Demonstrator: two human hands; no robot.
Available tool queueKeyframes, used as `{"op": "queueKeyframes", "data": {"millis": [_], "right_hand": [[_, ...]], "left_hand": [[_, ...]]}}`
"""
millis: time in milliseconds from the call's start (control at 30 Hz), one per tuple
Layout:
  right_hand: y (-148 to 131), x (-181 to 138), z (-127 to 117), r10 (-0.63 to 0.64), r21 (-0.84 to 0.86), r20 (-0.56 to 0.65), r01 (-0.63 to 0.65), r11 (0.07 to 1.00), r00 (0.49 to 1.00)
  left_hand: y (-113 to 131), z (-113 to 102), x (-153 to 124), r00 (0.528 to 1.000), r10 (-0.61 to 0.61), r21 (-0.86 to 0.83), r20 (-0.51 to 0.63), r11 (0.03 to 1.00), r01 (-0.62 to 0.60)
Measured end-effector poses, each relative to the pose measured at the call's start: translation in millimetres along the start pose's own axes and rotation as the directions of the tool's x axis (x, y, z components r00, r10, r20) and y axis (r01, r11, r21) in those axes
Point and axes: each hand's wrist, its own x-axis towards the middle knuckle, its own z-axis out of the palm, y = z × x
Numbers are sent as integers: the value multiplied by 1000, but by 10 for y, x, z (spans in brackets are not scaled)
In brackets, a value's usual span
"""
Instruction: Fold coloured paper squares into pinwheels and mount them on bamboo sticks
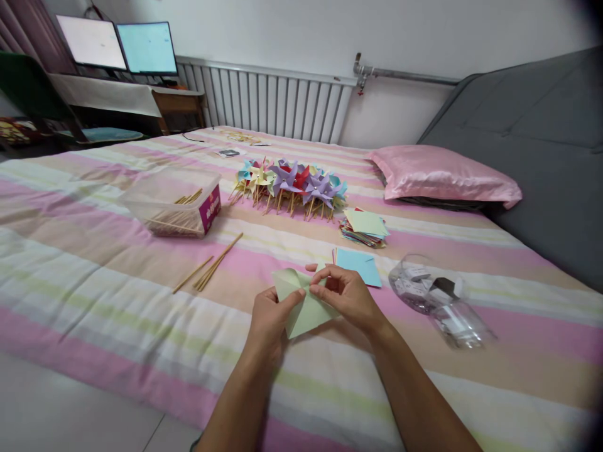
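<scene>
A pale green paper square point(311, 316) is between my hands above the bed, its corners partly bent toward the middle. My left hand point(269, 314) grips its left side, the thumb pressing near the centre. With thumb and fingers pinched, my right hand point(346, 294) holds a folded part close to the centre. Just beyond lies a small stack of blue paper point(358, 266). Further back sits a pile of mixed coloured paper squares point(363, 225). Several finished paper pinwheels point(292, 179) on sticks are grouped behind. Whether a pin is in my fingers is too small to tell.
On the left, a clear plastic box point(172, 201) holds many wooden sticks, and loose sticks point(219, 262) lie before it. At right are clear plastic containers point(436, 295) with small contents. A pink pillow point(447, 174) rests by the grey headboard point(527, 119). Everything lies on a striped bedspread point(117, 295).
</scene>
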Motion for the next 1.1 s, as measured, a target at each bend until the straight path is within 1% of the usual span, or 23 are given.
{"op": "queueKeyframes", "data": {"millis": [67, 200, 567, 867, 967, 1033, 1100], "right_hand": [[8, 7, -2, 0, -33, -7, 0, 999, 1000], [9, 9, -6, 17, -28, 3, -17, 999, 1000], [-9, 4, -9, -20, -61, 2, 20, 998, 1000], [-22, 7, 0, -57, -108, -10, 56, 993, 998], [-30, 1, 8, -62, -134, -29, 58, 989, 998], [-31, -3, 16, -60, -132, -38, 54, 990, 997], [-32, -7, 25, -51, -96, -43, 46, 994, 998]], "left_hand": [[-5, -4, 8, 1000, 6, 12, 6, 1000, -6], [6, 0, 2, 1000, 4, 15, 10, 1000, -4], [1, 13, -15, 1000, -9, -21, 9, 1000, 9], [4, 4, -4, 1000, 9, 28, -15, 1000, -9], [-23, -18, 20, 1000, 15, 44, -4, 999, -15], [-42, -29, 30, 1000, 17, 42, 11, 999, -17], [-49, -27, 29, 1000, 17, 45, 14, 999, -18]]}}
